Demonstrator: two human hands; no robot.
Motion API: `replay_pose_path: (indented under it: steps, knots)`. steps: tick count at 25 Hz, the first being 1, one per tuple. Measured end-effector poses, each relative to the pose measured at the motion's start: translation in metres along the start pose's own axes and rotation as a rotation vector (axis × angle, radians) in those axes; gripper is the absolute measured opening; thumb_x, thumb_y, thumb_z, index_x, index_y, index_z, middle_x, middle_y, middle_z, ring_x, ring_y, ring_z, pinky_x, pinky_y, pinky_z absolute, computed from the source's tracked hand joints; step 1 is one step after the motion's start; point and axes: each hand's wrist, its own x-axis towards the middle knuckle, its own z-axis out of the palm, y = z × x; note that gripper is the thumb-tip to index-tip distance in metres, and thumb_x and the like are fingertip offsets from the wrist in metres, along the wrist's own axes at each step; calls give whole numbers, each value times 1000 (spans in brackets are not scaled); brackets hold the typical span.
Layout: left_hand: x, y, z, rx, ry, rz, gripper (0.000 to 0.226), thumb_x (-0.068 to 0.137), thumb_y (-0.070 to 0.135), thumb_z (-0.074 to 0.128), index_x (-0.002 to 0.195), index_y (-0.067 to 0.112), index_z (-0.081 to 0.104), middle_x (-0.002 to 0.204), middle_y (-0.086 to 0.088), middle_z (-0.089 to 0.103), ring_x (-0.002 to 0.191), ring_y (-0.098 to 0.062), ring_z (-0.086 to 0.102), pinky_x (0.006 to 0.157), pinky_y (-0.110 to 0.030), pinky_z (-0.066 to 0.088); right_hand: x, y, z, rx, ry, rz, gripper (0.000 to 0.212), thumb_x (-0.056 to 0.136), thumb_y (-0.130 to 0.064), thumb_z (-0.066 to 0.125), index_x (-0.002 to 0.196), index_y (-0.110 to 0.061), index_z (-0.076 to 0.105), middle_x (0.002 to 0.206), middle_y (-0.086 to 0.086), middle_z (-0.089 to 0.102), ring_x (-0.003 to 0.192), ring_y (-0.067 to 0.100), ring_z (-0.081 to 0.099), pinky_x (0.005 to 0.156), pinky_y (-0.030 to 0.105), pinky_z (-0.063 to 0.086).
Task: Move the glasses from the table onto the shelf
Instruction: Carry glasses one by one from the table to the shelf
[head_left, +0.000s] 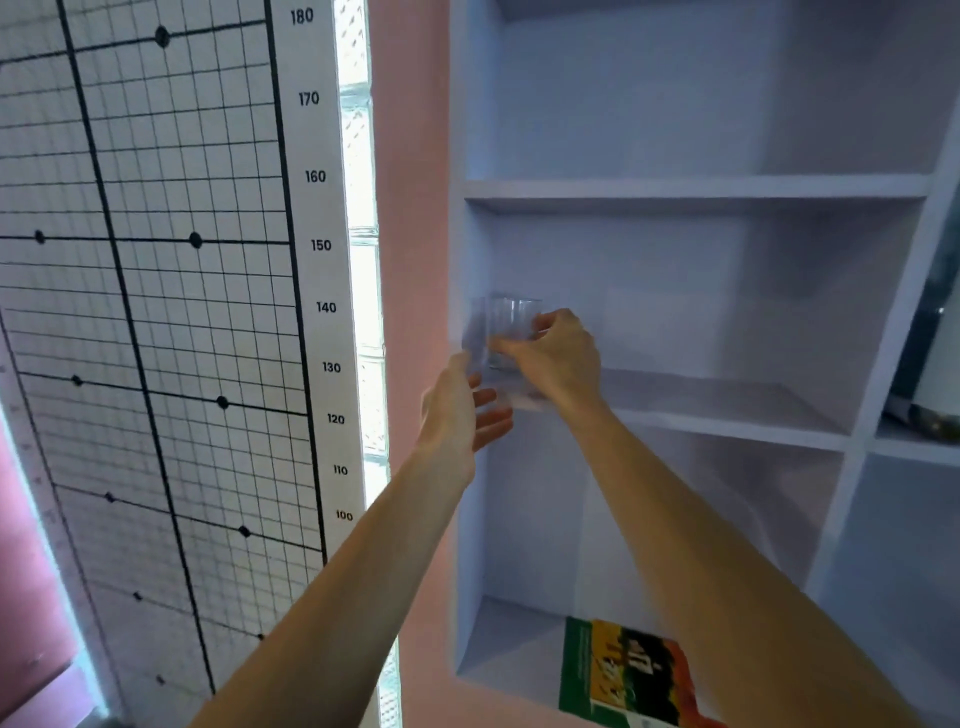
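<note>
A clear glass is at the left end of the middle shelf of a white wall unit, and my right hand is shut on it from the right side. A second clear glass, blurred, is just left of it against the shelf's side wall. My left hand is right below that glass, at the shelf's front edge, with its fingers apart and nothing in them. Whether either glass rests on the board is hard to tell. The table is out of view.
An upper shelf sits above. A green and orange book lies in the compartment below. A dark bottle-like object stands in the compartment at the right. A gridded height chart covers the wall at the left.
</note>
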Motion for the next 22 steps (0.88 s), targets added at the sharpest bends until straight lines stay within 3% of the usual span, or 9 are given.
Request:
replay_pose_path:
  steps: [3, 9, 12, 22]
  knots:
    - [6, 3, -2, 12, -47, 3, 41, 96, 41, 58, 112, 5, 68, 98, -15, 72, 74, -29, 72, 60, -32, 64, 11, -2, 18, -67, -19, -9, 73, 90, -50, 91, 144, -9, 63, 139, 11, 77, 131, 34, 73, 107, 43, 59]
    - [8, 7, -7, 31, -80, -4, 41, 97, 41, 57, 116, 6, 67, 112, -20, 73, 84, -33, 74, 62, -34, 64, 19, 1, 30, -109, 18, -13, 76, 90, -51, 91, 146, -8, 64, 144, 13, 75, 132, 34, 72, 105, 43, 60]
    - [5, 10, -11, 14, -84, -3, 37, 98, 41, 55, 108, 7, 66, 112, -20, 72, 82, -32, 72, 65, -35, 63, 20, 2, 34, -120, 39, -5, 74, 88, -48, 93, 144, -7, 66, 143, 14, 75, 131, 35, 73, 106, 45, 61]
    - [2, 13, -19, 15, -97, 3, 36, 101, 42, 53, 109, 10, 66, 103, -15, 72, 86, -32, 75, 68, -35, 63, 28, 2, 41, -168, 98, 8, 54, 103, -30, 82, 146, -5, 61, 144, 16, 75, 131, 38, 73, 111, 46, 62]
